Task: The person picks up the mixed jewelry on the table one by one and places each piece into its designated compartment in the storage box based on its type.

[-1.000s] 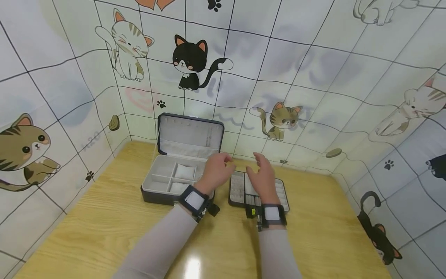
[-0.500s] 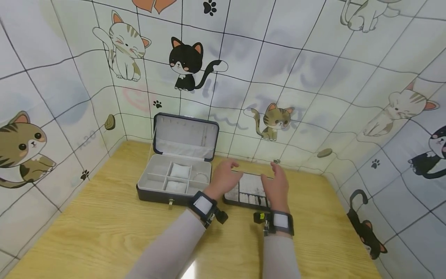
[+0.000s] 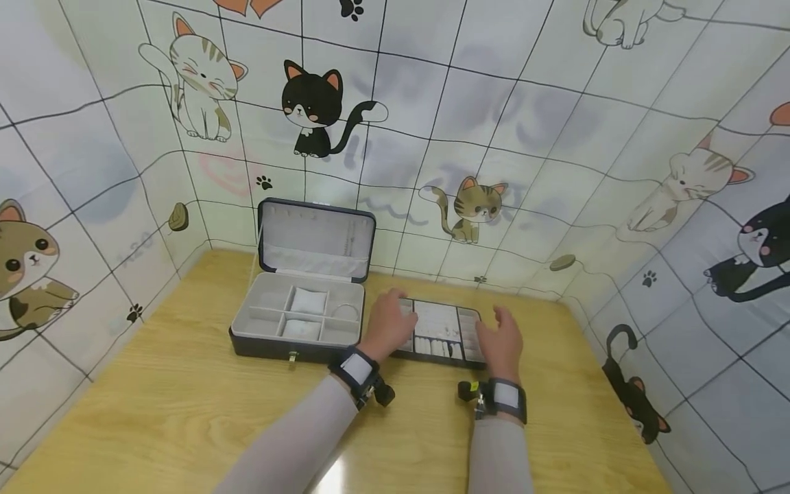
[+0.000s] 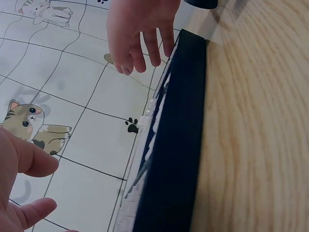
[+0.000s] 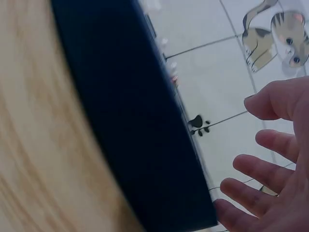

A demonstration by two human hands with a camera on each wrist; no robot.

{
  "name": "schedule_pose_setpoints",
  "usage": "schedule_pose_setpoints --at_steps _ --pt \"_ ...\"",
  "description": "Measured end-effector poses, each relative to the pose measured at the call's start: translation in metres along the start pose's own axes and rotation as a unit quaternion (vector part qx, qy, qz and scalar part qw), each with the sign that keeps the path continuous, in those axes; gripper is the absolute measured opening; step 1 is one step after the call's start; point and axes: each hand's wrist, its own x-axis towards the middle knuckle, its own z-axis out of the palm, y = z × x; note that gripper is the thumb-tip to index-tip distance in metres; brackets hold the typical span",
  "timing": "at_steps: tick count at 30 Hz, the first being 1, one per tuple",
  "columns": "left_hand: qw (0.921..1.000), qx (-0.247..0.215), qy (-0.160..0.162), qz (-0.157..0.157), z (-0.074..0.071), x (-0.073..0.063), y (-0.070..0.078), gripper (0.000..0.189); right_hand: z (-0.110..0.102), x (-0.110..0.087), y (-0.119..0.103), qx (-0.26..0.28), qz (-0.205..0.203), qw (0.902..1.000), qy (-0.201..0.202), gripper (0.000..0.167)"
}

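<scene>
A dark blue jewelry tray (image 3: 432,358) lies on the table, its pale compartments holding small items too tiny to name and a row of padded ring rolls (image 3: 437,346). My left hand (image 3: 389,326) hovers around the tray's left end, hiding part of it. At the right end is my right hand (image 3: 503,346). Both hands have fingers apart and slightly bent, with nothing in them. The left wrist view shows the tray's side wall (image 4: 176,140) between the hands. In the right wrist view, my fingers (image 5: 263,169) are near the tray's corner; contact there is unclear.
Left of the tray stands an open jewelry box (image 3: 265,345) with its lid (image 3: 315,237) raised. Inside are two white cushions (image 3: 308,300) and a thin ring-shaped bangle (image 3: 345,312). A cat-print wall covering (image 3: 395,123) rises behind the wooden table (image 3: 247,418).
My hands have spread apart: the left has gone from the box's right side to the tray's left end, the right from the tray's middle to its right end. The head view has turned slightly right.
</scene>
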Motion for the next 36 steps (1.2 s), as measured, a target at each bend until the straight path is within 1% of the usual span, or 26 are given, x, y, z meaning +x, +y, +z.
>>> schedule_pose_setpoints --at_steps 4,6,10,15,18,20,23,25,27,33,36 --pt "0.9997 0.002 -0.012 -0.022 0.001 -0.002 -0.004 0.054 0.004 0.004 0.009 0.004 0.022 0.9994 -0.026 0.064" --pt "0.9993 0.004 -0.019 -0.033 0.002 -0.002 -0.004 0.055 0.006 0.006 0.013 0.004 0.026 0.999 -0.036 0.063" --pt "0.9987 0.002 -0.02 -0.047 0.001 -0.003 -0.006 0.055 0.013 0.008 0.016 0.0 0.026 0.9986 -0.047 0.06" --pt "0.9985 0.015 -0.019 -0.049 0.002 -0.004 -0.008 0.047 0.017 0.009 0.015 -0.017 0.027 0.9979 -0.057 0.06" --pt "0.9986 0.022 -0.021 -0.042 0.004 -0.003 -0.011 0.042 0.018 0.01 0.013 -0.028 0.032 0.9973 -0.06 0.06" --pt "0.9987 0.021 -0.021 -0.041 0.005 -0.003 -0.013 0.042 0.018 0.01 0.013 -0.037 0.037 0.9969 -0.06 0.059" --pt "0.9984 0.016 -0.016 -0.052 0.009 -0.001 -0.019 0.052 0.019 0.01 0.013 -0.041 0.044 0.9966 -0.057 0.057" --pt "0.9978 0.018 -0.012 -0.063 0.01 0.001 -0.023 0.059 0.02 0.01 0.012 -0.039 0.048 0.9965 -0.055 0.057" --pt "0.9973 0.026 -0.009 -0.068 0.011 0.002 -0.026 0.063 0.021 0.01 0.011 -0.037 0.052 0.9966 -0.053 0.057" --pt "0.9959 0.037 -0.019 -0.08 0.01 0.002 -0.028 0.059 0.02 0.009 0.009 -0.043 0.06 0.9958 -0.054 0.058" --pt "0.9955 0.049 -0.023 -0.078 0.009 0.002 -0.027 0.055 0.019 0.01 0.009 -0.05 0.058 0.9956 -0.054 0.056"
